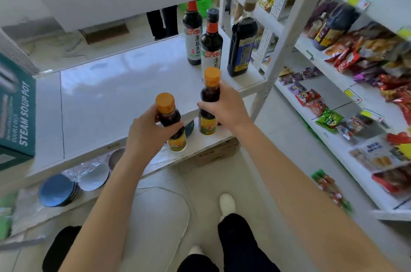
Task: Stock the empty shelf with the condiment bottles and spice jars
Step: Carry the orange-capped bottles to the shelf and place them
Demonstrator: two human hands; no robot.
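Head view looks down on two small sauce bottles with orange caps, one in each hand, held at the front edge of the white shelf (pixel 111 94). The left hand (pixel 144 131) wraps its fingers and thumb round the dark middle of the left bottle (pixel 170 117). That bottle's long axis runs near upright, cap up and leaning a little to the left, yellow label at the bottom. The right hand (pixel 224 107) clamps the right bottle (pixel 210 94) round its shoulder. This one stands almost straight up, cap on top, and sits higher and further in than the other. The two bottles are near each other but apart.

Three tall dark bottles (pixel 211 42) stand upright together at the shelf's far right end. A teal box (pixel 17 111) sits at the left end. Blue plates (pixel 56 190) lie on the board below. Snack packets (pixel 347 58) fill the shelves to the right.
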